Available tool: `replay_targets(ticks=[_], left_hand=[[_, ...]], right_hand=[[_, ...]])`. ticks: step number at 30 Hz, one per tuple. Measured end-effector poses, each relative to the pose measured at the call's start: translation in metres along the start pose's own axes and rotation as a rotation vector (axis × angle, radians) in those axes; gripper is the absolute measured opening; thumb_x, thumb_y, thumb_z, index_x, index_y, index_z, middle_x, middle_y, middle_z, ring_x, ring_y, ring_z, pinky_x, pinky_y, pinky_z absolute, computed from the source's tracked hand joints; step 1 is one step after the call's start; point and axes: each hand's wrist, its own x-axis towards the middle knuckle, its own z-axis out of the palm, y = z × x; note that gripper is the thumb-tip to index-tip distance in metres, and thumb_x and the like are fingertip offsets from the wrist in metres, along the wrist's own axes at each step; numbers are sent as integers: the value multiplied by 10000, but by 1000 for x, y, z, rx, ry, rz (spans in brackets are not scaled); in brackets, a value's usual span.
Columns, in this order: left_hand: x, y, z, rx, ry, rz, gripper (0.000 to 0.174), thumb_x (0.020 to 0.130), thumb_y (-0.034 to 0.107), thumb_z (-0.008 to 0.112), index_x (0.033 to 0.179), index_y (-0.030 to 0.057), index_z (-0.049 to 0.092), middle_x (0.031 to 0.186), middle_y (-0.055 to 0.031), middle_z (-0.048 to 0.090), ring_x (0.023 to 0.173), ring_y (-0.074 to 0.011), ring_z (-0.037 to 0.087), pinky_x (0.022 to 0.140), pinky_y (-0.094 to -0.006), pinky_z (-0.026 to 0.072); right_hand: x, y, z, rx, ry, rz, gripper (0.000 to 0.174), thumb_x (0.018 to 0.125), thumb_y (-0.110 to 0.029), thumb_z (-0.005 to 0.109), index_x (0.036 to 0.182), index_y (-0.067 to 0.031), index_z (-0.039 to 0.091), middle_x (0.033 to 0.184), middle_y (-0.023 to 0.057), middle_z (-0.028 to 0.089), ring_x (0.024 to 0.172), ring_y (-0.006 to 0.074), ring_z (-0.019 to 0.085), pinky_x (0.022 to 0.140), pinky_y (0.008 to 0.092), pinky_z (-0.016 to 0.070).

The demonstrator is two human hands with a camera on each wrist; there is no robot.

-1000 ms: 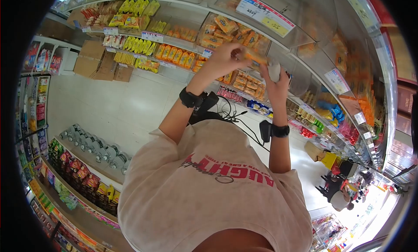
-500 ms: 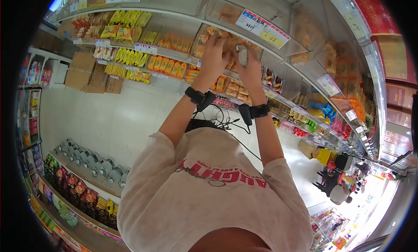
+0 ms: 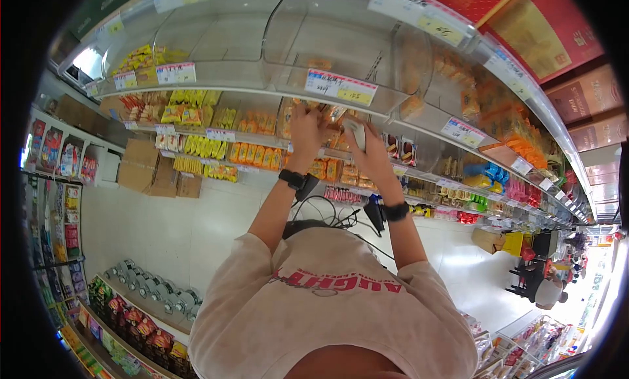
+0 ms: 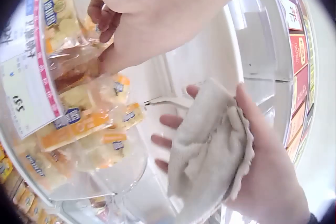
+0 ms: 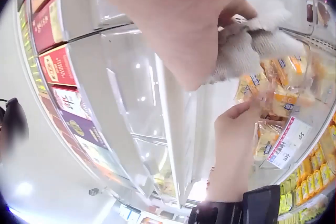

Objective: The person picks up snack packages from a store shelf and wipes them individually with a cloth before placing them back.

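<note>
From my head view, at far left, I see yellow-wrapped snack packets [image 3: 190, 114] on the shelf. Further right, my left hand [image 3: 305, 138] reaches into a clear plastic bin [image 4: 137, 174], its fingers bent and touching clear-and-orange wrapped snack packets [image 4: 86, 121]; I cannot tell whether they pinch one. The packets lie piled behind a white price label with a pink edge [image 4: 31, 71]. Just beside it on the right, my right hand [image 3: 375, 157] holds a crumpled greyish-white cloth [image 4: 210, 140], the thumb on one side and the fingers, partly spread, behind it. The cloth is over the bin area, apart from the left hand. Farther right, I have blue-wrapped packets [image 3: 496, 176] lower on the shelving and red boxes [image 3: 537, 35] above.
</note>
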Motion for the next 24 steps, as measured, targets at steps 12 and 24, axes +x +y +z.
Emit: replay_targets(ticks=[12,24], left_hand=[[36,125,-95,-394,-1025,304,124,973,110,675,1032,3,696,884,-71,697,796,-142,657,716,-293,526],[50,236,-94,-543,-261,559,44,951,-4,643,974,-31,669,842,-98,670,735,-166,643,717,-289,513]], right_hand=[[-86,-32,-151,315,-170,196,535,954,-441,715,1235,4,620,987,146,699,908,194,670,801,334,531],[-74,-59,-225,548,627,-69,351,1005,-254,680,1245,-4,626,1007,1,671,885,61,563,769,248,492]])
